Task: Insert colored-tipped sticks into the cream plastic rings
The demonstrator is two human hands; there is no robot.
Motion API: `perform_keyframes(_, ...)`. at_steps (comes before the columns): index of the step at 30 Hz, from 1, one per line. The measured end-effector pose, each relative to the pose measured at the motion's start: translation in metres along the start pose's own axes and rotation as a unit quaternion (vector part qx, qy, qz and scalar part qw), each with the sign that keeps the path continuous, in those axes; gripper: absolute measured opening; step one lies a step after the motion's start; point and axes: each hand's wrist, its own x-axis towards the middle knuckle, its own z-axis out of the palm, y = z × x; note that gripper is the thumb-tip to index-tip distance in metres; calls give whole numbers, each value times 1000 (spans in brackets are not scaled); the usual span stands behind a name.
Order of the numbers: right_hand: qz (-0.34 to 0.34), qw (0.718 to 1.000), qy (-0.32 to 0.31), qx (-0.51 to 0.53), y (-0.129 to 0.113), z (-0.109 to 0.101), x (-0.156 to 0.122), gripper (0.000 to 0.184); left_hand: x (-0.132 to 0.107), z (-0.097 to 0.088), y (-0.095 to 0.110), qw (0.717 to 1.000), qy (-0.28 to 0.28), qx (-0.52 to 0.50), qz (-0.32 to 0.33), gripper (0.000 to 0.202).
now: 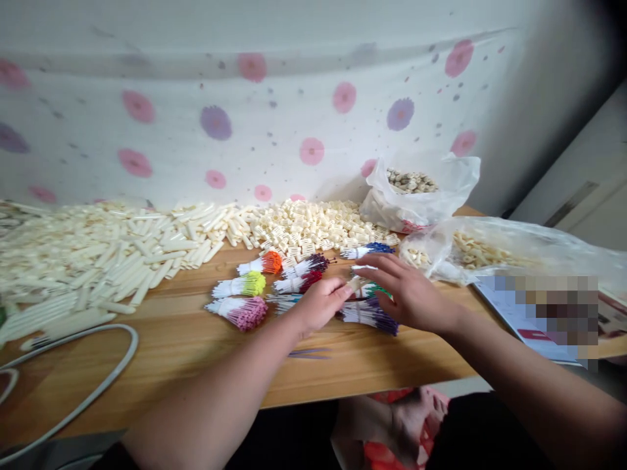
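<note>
My left hand (318,303) and my right hand (409,294) meet over bundles of thin white sticks with coloured tips on a wooden table (186,352). Between their fingertips is a small cream plastic piece (353,284), pinched by the left hand and touched by the right. My right hand lies over a green-tipped bundle (377,291) and a purple-tipped bundle (372,316). Orange (264,263), yellow-green (245,285), pink (242,312) and dark red (304,274) bundles lie to the left, a blue one (367,250) behind.
A heap of cream tubes (98,251) and small cream ribbed parts (313,225) fills the table's back. Two clear plastic bags (421,192) (494,251) of parts sit at the right, papers (529,313) beside them. A white cable (98,378) curves at the left. A flowered cloth (294,117) hangs behind.
</note>
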Motion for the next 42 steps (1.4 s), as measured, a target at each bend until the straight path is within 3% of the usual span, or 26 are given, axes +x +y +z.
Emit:
perform_keyframes(3,2,986,-7,-169,-3,9,-6,22,-6,6,2,998,-49,-34,-22,37)
perform_keyframes(5,15,972,21,-233,-7,15,-6,24,-10,13,6,998,-44,40,2,31)
perform_keyframes(7,43,965,10,-257,-12,18,-2,27,-14,20,7,986,-9,165,29,25)
perform_keyframes(10,151,950,-132,-240,-19,14,2,21,-19,29,5,938,56,339,51,24)
perform_keyframes(12,200,931,-217,-214,-23,9,2,24,-20,31,4,914,73,393,60,28)
perform_keyframes(14,181,942,-181,-217,-26,5,-4,24,-21,28,6,917,67,386,70,30)
perform_keyframes(17,69,963,-4,-262,-27,5,-15,21,-20,19,12,950,-9,296,97,27)
perform_keyframes(19,25,961,30,-275,-26,10,-18,22,-20,17,13,956,-45,271,102,28)
perform_keyframes(23,114,960,-94,-237,-27,16,-16,23,-22,27,6,914,23,397,77,32)
perform_keyframes(25,152,956,-125,-219,-30,14,-15,25,-22,31,4,896,46,435,79,33)
perform_keyframes(27,132,960,-89,-231,-34,9,-17,21,-21,31,5,908,42,410,79,33)
perform_keyframes(30,47,960,-2,-276,-38,5,-19,16,-18,25,10,953,-37,278,110,31)
perform_keyframes(33,32,956,-10,-292,-36,9,-17,20,-17,22,12,958,-72,256,107,30)
perform_keyframes(36,96,957,-99,-256,-33,14,-13,18,-19,29,9,919,-19,388,66,34)
perform_keyframes(39,166,944,-187,-215,-34,16,-11,19,-23,37,6,869,18,490,74,35)
perform_keyframes(42,167,948,-170,-211,-36,13,-15,20,-25,37,7,858,36,504,90,35)
